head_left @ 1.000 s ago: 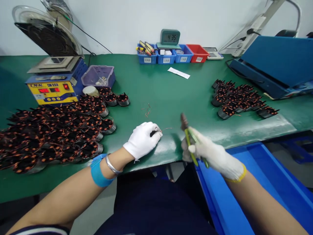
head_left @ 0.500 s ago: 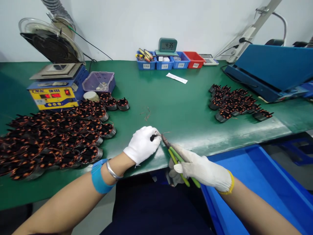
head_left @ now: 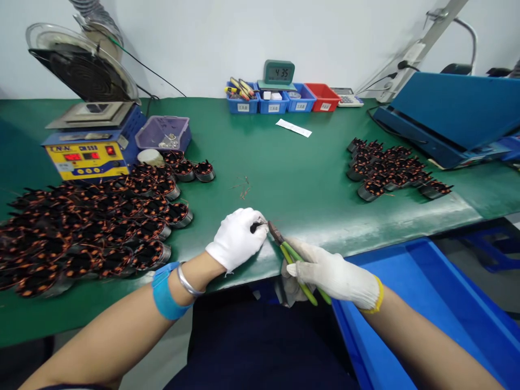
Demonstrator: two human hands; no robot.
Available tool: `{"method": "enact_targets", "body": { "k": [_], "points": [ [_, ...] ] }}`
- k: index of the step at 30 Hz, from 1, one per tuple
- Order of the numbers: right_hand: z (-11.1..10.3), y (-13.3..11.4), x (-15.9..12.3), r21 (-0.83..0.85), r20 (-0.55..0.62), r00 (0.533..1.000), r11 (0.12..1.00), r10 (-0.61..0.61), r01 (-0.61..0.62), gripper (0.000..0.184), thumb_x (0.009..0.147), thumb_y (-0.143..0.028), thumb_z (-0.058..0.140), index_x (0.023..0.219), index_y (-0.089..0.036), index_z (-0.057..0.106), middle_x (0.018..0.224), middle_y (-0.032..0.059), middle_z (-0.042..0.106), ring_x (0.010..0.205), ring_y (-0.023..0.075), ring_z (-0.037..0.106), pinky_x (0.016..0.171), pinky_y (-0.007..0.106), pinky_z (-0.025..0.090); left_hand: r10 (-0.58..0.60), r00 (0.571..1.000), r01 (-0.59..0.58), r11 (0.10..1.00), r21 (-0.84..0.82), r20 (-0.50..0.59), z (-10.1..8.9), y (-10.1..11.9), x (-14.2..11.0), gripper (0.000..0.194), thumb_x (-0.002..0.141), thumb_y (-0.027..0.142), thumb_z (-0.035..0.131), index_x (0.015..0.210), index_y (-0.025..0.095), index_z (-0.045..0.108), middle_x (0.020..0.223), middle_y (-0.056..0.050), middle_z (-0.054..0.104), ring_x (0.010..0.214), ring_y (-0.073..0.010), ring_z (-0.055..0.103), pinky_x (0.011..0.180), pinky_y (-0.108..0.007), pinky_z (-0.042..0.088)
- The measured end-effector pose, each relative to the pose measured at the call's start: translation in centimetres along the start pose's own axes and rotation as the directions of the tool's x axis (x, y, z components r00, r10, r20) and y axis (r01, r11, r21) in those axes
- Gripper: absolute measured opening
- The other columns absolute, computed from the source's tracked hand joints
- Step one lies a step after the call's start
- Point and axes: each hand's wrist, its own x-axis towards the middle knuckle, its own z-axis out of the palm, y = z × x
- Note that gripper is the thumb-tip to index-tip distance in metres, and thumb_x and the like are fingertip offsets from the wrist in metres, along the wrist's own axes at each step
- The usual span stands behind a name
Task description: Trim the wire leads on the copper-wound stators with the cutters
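My left hand [head_left: 239, 238], in a white glove, is closed at the bench's front edge around a dark part [head_left: 255, 227] that looks like a stator, mostly hidden by the fingers. Also gloved, my right hand [head_left: 325, 271] grips green-handled cutting pliers [head_left: 290, 254]. The jaws point up and left, right beside my left fingertips. Wire clippings [head_left: 244, 189] lie on the green bench [head_left: 260, 157] beyond my left hand. Copper-wound stators [head_left: 114, 227] are massed on the left, and a smaller group of stators [head_left: 390, 168] stands to the right.
At the back left is a blue and yellow soldering pot [head_left: 87, 160] beside a purple bin [head_left: 164, 132]. Small bins [head_left: 274, 105] and a clock [head_left: 279, 72] line the wall. A paper strip [head_left: 293, 128] lies mid-bench. A large blue tray [head_left: 410, 303] sits below the right edge.
The pliers' handles have come slightly closer together, and their jaws have shifted a little. A thin wire by the jaws shows less clearly. My left hand stays almost still.
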Motion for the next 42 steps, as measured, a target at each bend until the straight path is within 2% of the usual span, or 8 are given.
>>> {"method": "enact_targets", "body": {
  "k": [10,16,19,25,32,37,42],
  "points": [
    [-0.3,-0.1,-0.2,0.068,0.056,0.998,0.997,-0.034,0.03,0.059,0.076,-0.04,0.068,0.125,-0.02,0.044,0.076,-0.001,0.062,0.068,0.0179,0.067,0.057,0.029,0.051,-0.02,1.0,0.019,0.998,0.051,0.005,-0.1,0.2,0.0,0.013,0.086,0.026,0.053,0.083,0.021,0.065,0.089,-0.004,0.067,0.088,-0.0214,0.062,0.078,-0.033,0.046],
    [0.1,0.2,0.1,0.003,-0.032,0.999,1.0,-0.002,0.002,0.052,0.082,-0.036,0.06,0.129,-0.021,0.042,0.069,-0.0027,0.06,0.059,0.0143,0.064,0.048,0.022,0.045,-0.023,1.0,0.023,0.998,0.052,-0.001,0.0,0.3,0.0,0.015,0.086,0.028,0.052,0.082,0.021,0.064,0.089,-0.004,0.067,0.09,-0.0223,0.062,0.079,-0.034,0.045],
    [0.1,0.5,0.2,-0.013,-0.026,1.0,1.0,-0.006,0.006,0.05,0.084,-0.036,0.059,0.128,-0.021,0.042,0.068,-0.0028,0.06,0.058,0.0142,0.063,0.047,0.022,0.044,-0.022,1.0,0.022,0.999,0.047,0.0,0.0,0.3,-0.1,0.015,0.086,0.028,0.052,0.082,0.021,0.065,0.089,-0.004,0.067,0.09,-0.022,0.062,0.079,-0.034,0.045],
    [-0.1,0.6,0.3,0.01,-0.003,1.0,1.0,-0.016,0.016,0.036,0.082,-0.037,0.06,0.111,-0.021,0.046,0.065,-0.0036,0.06,0.058,0.0154,0.064,0.049,0.024,0.045,-0.016,1.0,0.015,0.999,0.04,0.013,-0.2,0.2,-0.1,0.015,0.086,0.028,0.052,0.084,0.021,0.066,0.091,-0.004,0.068,0.091,-0.0221,0.062,0.08,-0.034,0.046],
    [0.0,-0.1,0.5,-0.075,-0.017,1.0,0.997,0.016,-0.017,0.025,0.081,-0.034,0.06,0.096,-0.022,0.044,0.066,-0.0032,0.06,0.059,0.0159,0.064,0.052,0.026,0.049,0.019,1.0,-0.019,0.999,0.043,0.016,-0.1,0.0,-0.1,0.016,0.086,0.026,0.052,0.084,0.02,0.066,0.09,-0.005,0.067,0.09,-0.0221,0.062,0.081,-0.034,0.046],
    [0.1,-0.5,0.4,-0.075,-0.025,0.999,0.996,0.039,-0.04,0.019,0.081,-0.028,0.059,0.09,-0.023,0.043,0.062,-0.0048,0.057,0.054,0.0136,0.06,0.05,0.025,0.049,0.031,0.999,-0.031,0.999,0.033,0.016,-0.1,-0.1,0.0,0.017,0.086,0.028,0.05,0.084,0.02,0.066,0.09,-0.005,0.067,0.09,-0.0225,0.062,0.082,-0.036,0.047],
    [-0.5,-1.2,0.7,-0.235,-0.078,0.996,0.97,0.05,-0.067,0.011,0.083,-0.026,0.054,0.092,-0.021,0.048,0.062,-0.0039,0.056,0.052,0.0121,0.057,0.045,0.021,0.043,-0.018,1.0,0.018,1.0,-0.015,0.012,-0.1,0.1,-0.1,0.015,0.082,0.028,0.053,0.086,0.021,0.065,0.091,-0.005,0.068,0.092,-0.0239,0.063,0.084,-0.039,0.049]
  ]
}}
